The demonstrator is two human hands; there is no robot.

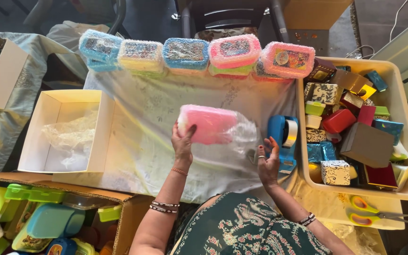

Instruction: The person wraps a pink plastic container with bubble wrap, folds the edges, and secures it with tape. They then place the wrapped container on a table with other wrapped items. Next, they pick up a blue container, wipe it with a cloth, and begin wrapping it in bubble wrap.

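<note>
My left hand (183, 144) is at the middle of the frame, fingers closed around the left end of a pink lunch box (207, 123) that sits partly inside a clear plastic wrap (242, 134). The box is lifted off the white cloth (152, 118), tilted a little, with the loose end of the wrap bunched out to its right. My right hand (268, 160) is just right of centre, fingers spread open and holding nothing — it hovers between that loose wrap and the blue tape dispenser (283, 137), near both, though I cannot tell if a fingertip touches the wrap.

Along the top of the frame runs a row of wrapped boxes (190, 54) in blue, yellow and pink. At left is an open white carton (60, 130) with crumpled plastic inside. At right, a beige tub (402, 113) is crowded with small gift boxes, and green-and-yellow scissors (371, 212) lie at lower right. A cardboard box of plastic containers (48, 222) fills the lower left.

What could go wrong, as I judge it: I hold the box by one end only, and the wrap is slick — the box could slide out of my grip or out of the open end of the plastic and drop onto the cloth. The loose wrap could also spring open or crease badly. And my right hand is close enough to the dispenser that a careless reach could nudge it toward the tub.
</note>
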